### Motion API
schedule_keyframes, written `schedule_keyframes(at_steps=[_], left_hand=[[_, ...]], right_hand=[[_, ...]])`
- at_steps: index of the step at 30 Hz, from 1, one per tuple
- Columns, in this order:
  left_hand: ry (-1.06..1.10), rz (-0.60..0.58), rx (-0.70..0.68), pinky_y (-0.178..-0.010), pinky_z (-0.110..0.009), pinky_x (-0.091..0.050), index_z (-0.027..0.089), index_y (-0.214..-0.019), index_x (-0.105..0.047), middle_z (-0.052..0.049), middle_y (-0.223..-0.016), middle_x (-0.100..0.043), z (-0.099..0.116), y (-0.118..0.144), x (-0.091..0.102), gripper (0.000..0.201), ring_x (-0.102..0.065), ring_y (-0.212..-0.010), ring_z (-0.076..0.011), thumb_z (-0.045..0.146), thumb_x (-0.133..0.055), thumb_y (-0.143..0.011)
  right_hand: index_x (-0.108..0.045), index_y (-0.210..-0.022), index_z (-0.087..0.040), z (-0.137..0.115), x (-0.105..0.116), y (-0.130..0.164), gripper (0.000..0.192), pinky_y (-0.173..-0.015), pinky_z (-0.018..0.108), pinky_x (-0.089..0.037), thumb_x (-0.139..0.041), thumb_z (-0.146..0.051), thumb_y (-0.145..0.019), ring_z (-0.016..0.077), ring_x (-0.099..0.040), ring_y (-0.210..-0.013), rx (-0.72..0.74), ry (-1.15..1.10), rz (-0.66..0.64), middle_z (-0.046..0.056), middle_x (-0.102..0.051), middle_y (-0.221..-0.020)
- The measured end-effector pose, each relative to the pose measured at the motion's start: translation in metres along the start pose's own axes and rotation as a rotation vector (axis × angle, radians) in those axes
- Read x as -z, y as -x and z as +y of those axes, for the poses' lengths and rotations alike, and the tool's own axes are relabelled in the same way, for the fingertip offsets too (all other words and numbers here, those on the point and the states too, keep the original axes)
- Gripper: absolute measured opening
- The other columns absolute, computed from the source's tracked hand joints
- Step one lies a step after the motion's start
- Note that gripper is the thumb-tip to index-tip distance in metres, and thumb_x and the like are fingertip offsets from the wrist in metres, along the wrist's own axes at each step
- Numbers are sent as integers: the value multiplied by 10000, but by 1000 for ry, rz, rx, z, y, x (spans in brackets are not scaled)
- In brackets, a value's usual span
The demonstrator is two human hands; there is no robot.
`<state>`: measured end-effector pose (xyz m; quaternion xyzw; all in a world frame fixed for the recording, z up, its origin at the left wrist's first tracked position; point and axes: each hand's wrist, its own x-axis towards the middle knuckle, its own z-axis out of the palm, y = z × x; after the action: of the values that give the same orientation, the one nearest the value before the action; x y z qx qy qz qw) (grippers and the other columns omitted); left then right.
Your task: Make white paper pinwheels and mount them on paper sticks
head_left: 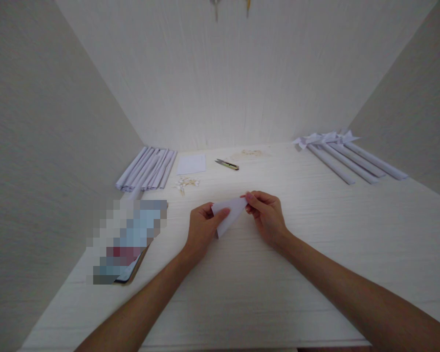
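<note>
Above the middle of the white table (256, 293), a folded white paper triangle (229, 215) is held between my two hands. My left hand (204, 226) grips its wide left end, thumb on the near face and fingers behind. At the narrow right tip, my right hand (267, 212) pinches the paper between thumb and fingers. Beyond the left hand lie a small heap of cotton swab tips (187, 183) and a flat white paper sheet (191, 164). Thread snips (227, 165) rest farther back, near the middle.
Several rolled paper tubes (146, 168) are lined up at the back left. More paper tubes (346, 161), with folded paper pieces at their far ends, lie at the back right. A blurred-out phone (132, 244) sits left. Small pale bits (252, 153) lie near the back wall.
</note>
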<state>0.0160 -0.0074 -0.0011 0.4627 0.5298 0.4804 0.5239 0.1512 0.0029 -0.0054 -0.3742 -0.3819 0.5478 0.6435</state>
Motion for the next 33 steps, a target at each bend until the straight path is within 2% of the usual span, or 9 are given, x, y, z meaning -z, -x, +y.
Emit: schedule_keyframes(at_steps=[10,13,17,20,24,27,29,33], left_hand=[[-170,-260,20,-419,-187,-296,124,-466,-571,26,-447,-529,8,-1,2,183,-431,-421,-69,272,-668,-511],[-109,-157,-23,-431,-191,-313,124,-472,-577,26,-456,-534,6,-1,2,190,-436,-436,-71,284,-657,-536],[38,6,-69,-508,-212,-388,123,-527,-605,18,-496,-566,1,-3,2,178,-476,-481,-84,292,-659,-545],[82,42,-73,-542,-223,-420,120,-552,-615,7,-528,-588,0,-3,2,183,-498,-506,-90,293,-668,-534],[57,7,-59,-560,-232,-448,116,-588,-630,-8,-561,-610,2,-4,3,185,-528,-537,-104,288,-670,-531],[54,-72,-19,-568,-228,-460,122,-607,-641,-14,-595,-631,4,-5,6,167,-551,-560,-108,272,-669,-539],[85,-126,6,-580,-239,-466,123,-635,-651,-21,-618,-646,4,-6,8,169,-567,-572,-116,263,-670,-542],[96,-156,-3,-602,-260,-465,122,-647,-663,-35,-630,-663,4,-6,9,169,-584,-574,-132,253,-679,-541]], right_hand=[[-558,-485,-158,0,3,-3,233,-390,205,-235,-616,-322,-640,56,-332,-404,15,110,14,-46,-420,-418],[-541,-541,-160,0,0,0,224,-419,198,-283,-590,-341,-664,60,-364,-439,9,192,-55,-48,-435,-469],[-535,-656,-158,-1,-5,7,176,-480,210,-357,-629,-303,-626,88,-458,-541,0,445,-268,-22,-516,-607],[-513,-652,-157,2,-6,9,186,-463,211,-352,-598,-322,-656,90,-454,-524,30,586,-281,-25,-504,-585],[-507,-649,-161,4,-5,8,185,-425,207,-324,-572,-332,-677,81,-436,-464,10,593,-282,-37,-493,-530],[-518,-615,-163,1,-5,8,169,-406,202,-291,-585,-310,-664,73,-408,-437,24,554,-262,-50,-470,-486],[-543,-604,-160,-2,-5,8,144,-434,207,-314,-607,-283,-642,80,-431,-467,45,521,-248,-42,-499,-507],[-578,-604,-161,-4,-3,4,130,-475,218,-355,-676,-231,-556,91,-481,-502,23,402,-135,-29,-567,-556]])
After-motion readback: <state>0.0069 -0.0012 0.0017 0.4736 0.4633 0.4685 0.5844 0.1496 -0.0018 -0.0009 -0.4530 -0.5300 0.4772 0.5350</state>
